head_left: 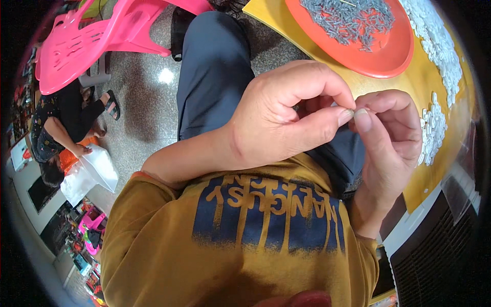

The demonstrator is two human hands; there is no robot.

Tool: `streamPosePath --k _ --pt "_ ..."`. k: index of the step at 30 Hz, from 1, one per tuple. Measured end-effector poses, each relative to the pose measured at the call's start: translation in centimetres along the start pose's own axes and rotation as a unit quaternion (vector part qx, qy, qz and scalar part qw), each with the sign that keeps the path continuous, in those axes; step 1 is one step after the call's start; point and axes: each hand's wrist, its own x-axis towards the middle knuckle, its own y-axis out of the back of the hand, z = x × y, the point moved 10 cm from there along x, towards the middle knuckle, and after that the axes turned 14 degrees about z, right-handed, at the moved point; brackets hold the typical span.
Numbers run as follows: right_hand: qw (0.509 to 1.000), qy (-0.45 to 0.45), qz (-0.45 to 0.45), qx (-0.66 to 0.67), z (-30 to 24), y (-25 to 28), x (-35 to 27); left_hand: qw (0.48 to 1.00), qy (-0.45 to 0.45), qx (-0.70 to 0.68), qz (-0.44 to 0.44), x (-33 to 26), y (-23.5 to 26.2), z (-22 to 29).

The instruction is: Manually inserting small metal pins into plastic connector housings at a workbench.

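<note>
In front of my chest, my left hand [296, 112] and my right hand [391, 130] meet at the fingertips. Each is closed in a pinch of thumb and forefinger. Whatever lies between the tips is too small and too covered to name. Just beyond them, an orange-red round plate [381, 69] stands on the yellow table [276, 20]. It holds a heap of small grey pieces [353, 23] that look like little metal springs. Beside my right hand lies a cluster of small white pieces [433, 130], with a larger pile of white pieces [434, 46] farther off.
A pink plastic chair [76, 48] stands at the far left on the speckled floor [143, 97]. Below it, another person [56, 120] crouches with a hand at a white bag [97, 171]. A dark ribbed panel [434, 261] is at the lower right.
</note>
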Motion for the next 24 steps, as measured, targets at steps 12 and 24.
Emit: streamPosePath --k 12,24 --pt "0.991 -0.111 0.008 0.074 2.5 0.7 -0.7 0.978 -0.163 0.130 0.002 0.2 -0.1 2.5" --pt "0.991 -0.092 0.019 0.101 2.7 1.1 -0.5 0.984 0.107 -0.129 0.059 -0.6 -0.1 -1.0"
